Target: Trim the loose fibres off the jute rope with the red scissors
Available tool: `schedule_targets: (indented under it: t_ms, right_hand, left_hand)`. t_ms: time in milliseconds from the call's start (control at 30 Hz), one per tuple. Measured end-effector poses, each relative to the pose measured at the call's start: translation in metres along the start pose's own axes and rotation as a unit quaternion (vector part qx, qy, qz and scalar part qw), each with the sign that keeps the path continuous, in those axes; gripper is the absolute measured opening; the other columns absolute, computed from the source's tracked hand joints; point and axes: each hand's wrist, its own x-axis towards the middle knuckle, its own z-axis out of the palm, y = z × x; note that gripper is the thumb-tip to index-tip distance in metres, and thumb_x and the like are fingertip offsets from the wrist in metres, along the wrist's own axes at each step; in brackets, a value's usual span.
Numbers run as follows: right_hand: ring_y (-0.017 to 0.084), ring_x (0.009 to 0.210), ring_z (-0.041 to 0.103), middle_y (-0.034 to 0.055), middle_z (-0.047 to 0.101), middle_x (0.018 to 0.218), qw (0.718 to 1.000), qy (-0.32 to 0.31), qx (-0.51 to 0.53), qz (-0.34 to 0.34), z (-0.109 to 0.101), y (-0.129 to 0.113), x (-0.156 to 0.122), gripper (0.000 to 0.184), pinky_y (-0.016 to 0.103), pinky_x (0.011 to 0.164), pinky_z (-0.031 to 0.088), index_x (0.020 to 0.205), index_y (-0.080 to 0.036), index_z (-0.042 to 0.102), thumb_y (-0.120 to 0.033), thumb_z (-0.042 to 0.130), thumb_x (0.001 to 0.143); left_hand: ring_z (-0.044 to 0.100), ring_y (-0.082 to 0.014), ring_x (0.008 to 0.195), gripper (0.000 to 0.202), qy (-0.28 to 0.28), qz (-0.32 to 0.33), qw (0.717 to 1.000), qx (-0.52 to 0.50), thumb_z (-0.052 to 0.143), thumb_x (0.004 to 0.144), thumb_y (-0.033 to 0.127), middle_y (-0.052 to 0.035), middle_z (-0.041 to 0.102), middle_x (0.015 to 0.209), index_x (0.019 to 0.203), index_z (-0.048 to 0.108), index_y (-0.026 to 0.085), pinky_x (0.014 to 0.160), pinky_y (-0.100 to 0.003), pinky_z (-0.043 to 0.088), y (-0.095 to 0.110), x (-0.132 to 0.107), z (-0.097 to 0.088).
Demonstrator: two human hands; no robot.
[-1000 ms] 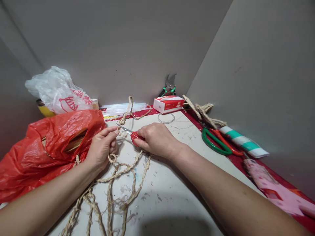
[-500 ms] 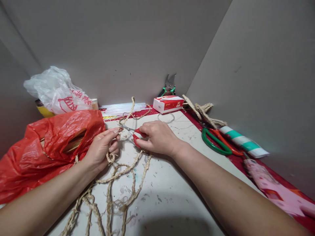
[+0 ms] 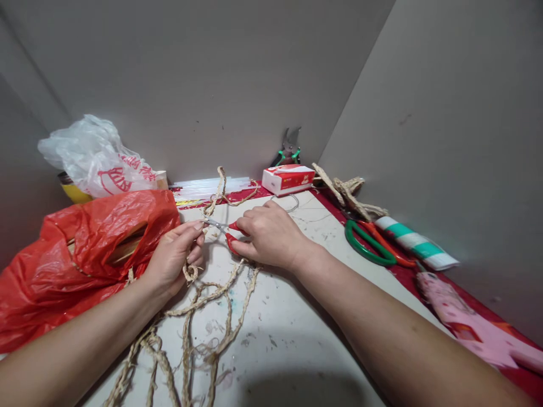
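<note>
Braided rope (image 3: 186,339) lies in loose strands over the left half of the desk (image 3: 305,316) in the head view, running toward the near edge. The left hand (image 3: 180,249) is closed, thumb and forefinger apparently pinching some rope to steady it at the blades; a loop hangs by its curled lower fingers. The right hand (image 3: 271,234) grasps red-handled scissors (image 3: 220,226), thumb and fingers parted on the handles, seemingly to work the blades, whose tips are just beside the left fingertips; what lies between them is too small to tell. A red bag (image 3: 114,223) covers the left side, a tissue box (image 3: 288,180) sits at the far right corner, and green-handled shears (image 3: 368,249) lie along the right edge, probably to leave working room.
</note>
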Motion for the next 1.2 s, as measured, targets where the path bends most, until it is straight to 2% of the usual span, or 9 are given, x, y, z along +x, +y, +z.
schedule_targets:
  t_ms: [167, 333, 500, 667, 967, 1200]
  right_hand:
    - [0.018, 0.069, 0.056, 0.0056, 0.069, 0.074, 0.999, -0.023, 0.023, -0.014, 0.0030, 0.0013, 0.0015, 0.035, 0.033, 0.068, 0.025, 0.078, -0.017, 0.068, -0.046, 0.049, 0.086]
    - [0.016, 0.064, 0.055, 0.0045, 0.068, 0.070, 0.999, -0.013, 0.048, -0.018, 0.0062, 0.0031, 0.0017, 0.032, 0.032, 0.067, 0.025, 0.072, -0.018, 0.066, -0.043, 0.051, 0.085]
    - [0.014, 0.057, 0.048, 0.0028, 0.067, 0.064, 0.997, -0.006, 0.074, -0.016, 0.0066, 0.0028, 0.0012, 0.031, 0.031, 0.062, 0.023, 0.068, -0.019, 0.066, -0.041, 0.052, 0.084]
    - [0.012, 0.052, 0.041, 0.0017, 0.063, 0.059, 0.995, -0.018, 0.094, -0.005, 0.0023, 0.0026, 0.0015, 0.032, 0.030, 0.059, 0.021, 0.064, -0.019, 0.066, -0.040, 0.051, 0.083]
    - [0.015, 0.057, 0.050, 0.0047, 0.068, 0.064, 0.998, 0.000, 0.055, 0.012, -0.0004, -0.0053, 0.0016, 0.034, 0.031, 0.065, 0.026, 0.068, -0.018, 0.067, -0.045, 0.051, 0.081]
    - [0.012, 0.052, 0.043, 0.0016, 0.065, 0.058, 0.996, -0.018, 0.087, -0.001, -0.0005, -0.0023, 0.0015, 0.032, 0.030, 0.060, 0.022, 0.063, -0.019, 0.065, -0.038, 0.049, 0.083]
  left_hand:
    - [0.030, -0.0001, 0.035, 0.017, 0.009, 0.004, 1.000, 0.001, 0.066, 0.077, 0.024, 0.0055, 0.049, 0.059, 0.072, 0.055, 0.013, 0.034, -0.014, 0.024, -0.0012, 0.0001, -0.0013]
    - [0.031, -0.0003, 0.035, 0.014, 0.009, 0.001, 1.000, -0.006, 0.066, 0.078, 0.024, 0.0054, 0.049, 0.059, 0.077, 0.057, 0.013, 0.034, -0.014, 0.024, -0.0002, -0.0011, -0.0009]
    - [0.031, -0.0003, 0.035, 0.014, 0.014, 0.000, 1.000, -0.019, 0.067, 0.076, 0.022, 0.0060, 0.049, 0.058, 0.085, 0.060, 0.014, 0.034, -0.013, 0.024, -0.0018, 0.0001, -0.0009]
    - [0.031, -0.0007, 0.035, 0.015, 0.014, 0.003, 1.000, -0.024, 0.069, 0.075, 0.022, 0.0058, 0.050, 0.057, 0.084, 0.060, 0.015, 0.034, -0.013, 0.024, -0.0030, 0.0026, -0.0028]
    - [0.034, -0.0012, 0.035, 0.016, 0.018, 0.011, 1.000, 0.023, 0.071, 0.073, 0.023, 0.0057, 0.049, 0.054, 0.081, 0.061, 0.014, 0.035, -0.014, 0.023, -0.0042, 0.0004, -0.0006]
    - [0.034, -0.0009, 0.036, 0.018, 0.015, 0.010, 1.000, 0.020, 0.070, 0.074, 0.023, 0.0058, 0.049, 0.056, 0.088, 0.063, 0.013, 0.036, -0.014, 0.023, -0.0059, -0.0001, -0.0015]
